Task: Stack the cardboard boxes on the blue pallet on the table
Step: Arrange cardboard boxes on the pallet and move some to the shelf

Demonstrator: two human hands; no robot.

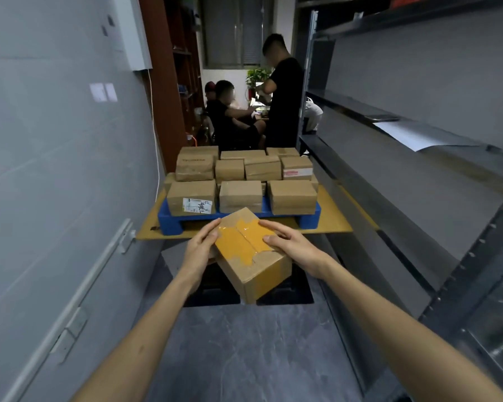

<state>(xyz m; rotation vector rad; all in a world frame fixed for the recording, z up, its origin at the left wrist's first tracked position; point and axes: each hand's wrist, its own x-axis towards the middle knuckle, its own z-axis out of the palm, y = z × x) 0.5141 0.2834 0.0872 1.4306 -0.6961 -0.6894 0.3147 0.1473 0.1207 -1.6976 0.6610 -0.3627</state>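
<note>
I hold a cardboard box (254,265) sealed with yellow tape in the air, just in front of the table's near edge. My left hand (199,250) grips its left side and my right hand (291,242) grips its right side with fingers over the top. Ahead, the blue pallet (311,217) sits on a wooden table top (331,219). Several cardboard boxes stand on the pallet in rows, a front row of three (240,195) and more stacked behind (195,166). The front left box carries a white label (197,206).
A grey wall with a rail (99,274) runs close on the left. Dark metal shelving (418,169) lines the right. Black crates (285,291) sit on the floor under the held box. Two or three people (282,94) are beyond the table.
</note>
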